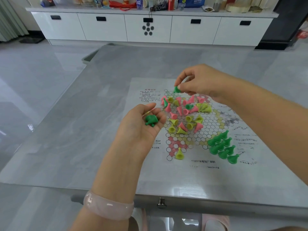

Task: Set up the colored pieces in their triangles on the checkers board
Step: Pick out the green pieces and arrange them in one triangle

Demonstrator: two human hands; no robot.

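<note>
sorting greens: the right hand (198, 82) pinches a green piece (176, 89) above the board (208, 164)'s far edge; the left hand (141, 125) cups more greens (150, 120). next, in all likelihood, carrying it to the green triangle (222, 146) at the near right and standing it upright.

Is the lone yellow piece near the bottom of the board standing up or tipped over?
Standing up. The yellow piece rests on its wide base, narrow tip pointing up.
</note>
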